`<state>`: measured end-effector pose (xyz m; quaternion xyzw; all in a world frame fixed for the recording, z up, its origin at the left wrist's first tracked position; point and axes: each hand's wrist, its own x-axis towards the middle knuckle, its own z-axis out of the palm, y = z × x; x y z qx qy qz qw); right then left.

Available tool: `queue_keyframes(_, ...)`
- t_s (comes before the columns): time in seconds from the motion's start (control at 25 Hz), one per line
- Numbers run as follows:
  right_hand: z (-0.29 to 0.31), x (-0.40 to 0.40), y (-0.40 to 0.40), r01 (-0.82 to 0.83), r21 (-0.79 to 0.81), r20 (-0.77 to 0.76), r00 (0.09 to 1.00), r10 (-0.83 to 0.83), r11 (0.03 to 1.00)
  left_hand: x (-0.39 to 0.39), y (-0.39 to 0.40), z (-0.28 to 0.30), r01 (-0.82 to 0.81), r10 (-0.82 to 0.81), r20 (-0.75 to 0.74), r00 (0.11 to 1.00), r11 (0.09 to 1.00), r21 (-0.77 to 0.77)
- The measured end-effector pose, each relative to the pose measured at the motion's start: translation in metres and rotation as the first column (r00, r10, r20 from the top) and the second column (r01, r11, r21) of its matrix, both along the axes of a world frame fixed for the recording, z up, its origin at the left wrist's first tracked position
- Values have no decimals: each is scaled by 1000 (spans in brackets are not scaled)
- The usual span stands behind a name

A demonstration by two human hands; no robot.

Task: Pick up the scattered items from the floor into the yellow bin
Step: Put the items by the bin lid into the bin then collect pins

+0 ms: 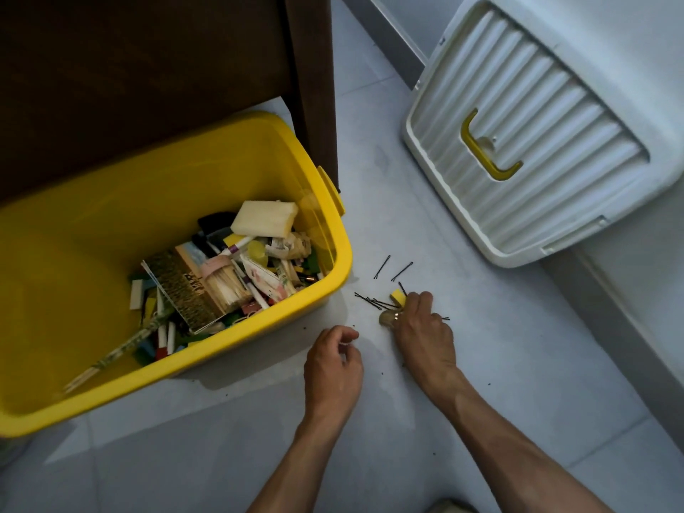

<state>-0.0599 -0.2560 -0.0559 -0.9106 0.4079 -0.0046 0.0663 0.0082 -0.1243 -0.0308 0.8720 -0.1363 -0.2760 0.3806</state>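
1. Biggest risk as I see it: the bobby pins (372,301) lie flat on the smooth floor (481,364), so a quick scoop would probably slide them around instead of lifting them. They're thin and dark, and easy to miss in this dim light.

2. Second risk: the right hand (422,327) looks like it's gathering several things at once. Its fingers are curled down over a small yellow block (398,293) and a roundish tan thing (386,318), and I can't tell what that thing is. With a mixed handful like that, I'd bet something drops on the way to the yellow bin (325,290).

3. Two stray pins (392,270) sit a bit apart from the main pile, higher in the frame. They could get left behind.

4. The left hand (333,361) hovers lower centre, fingers loosely curled and holding nothing that I can make out. It's near the pin pile but not touching it.

5. Where things are: the pins and block are right of centre, just beside the bin's lower right corner, with the right hand's fingertips right on them. The bin fills the left of the frame, already loaded with odds and ends, so it's a short carry.

6. The white lid (536,87) lies in the upper right, well clear of everything.
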Motion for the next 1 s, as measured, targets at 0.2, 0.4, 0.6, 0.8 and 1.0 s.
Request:
queue_keyframes(0.2,10,-1,-30,134,393,-25,991,-135,910,7,8,5,-19,19,-14,1000,1000,-13)
queue_keyframes(0.4,104,11,-22,-185,567,515,840,-170,803,13,7,14,-123,119,-60,991,991,-62)
queue_keyframes(0.6,215,115,-3,-454,406,474,847,242,794,11,8,20,-93,90,-45,995,992,-82)
queue_keyframes(0.8,223,155,-4,-417,411,385,885,260,811,20,14,18,-14,11,-62,998,998,-54)
queue_keyframes(1.0,133,46,-58,-144,416,333,943,-3,898,23,-18,6,388,-395,64,916,916,96)
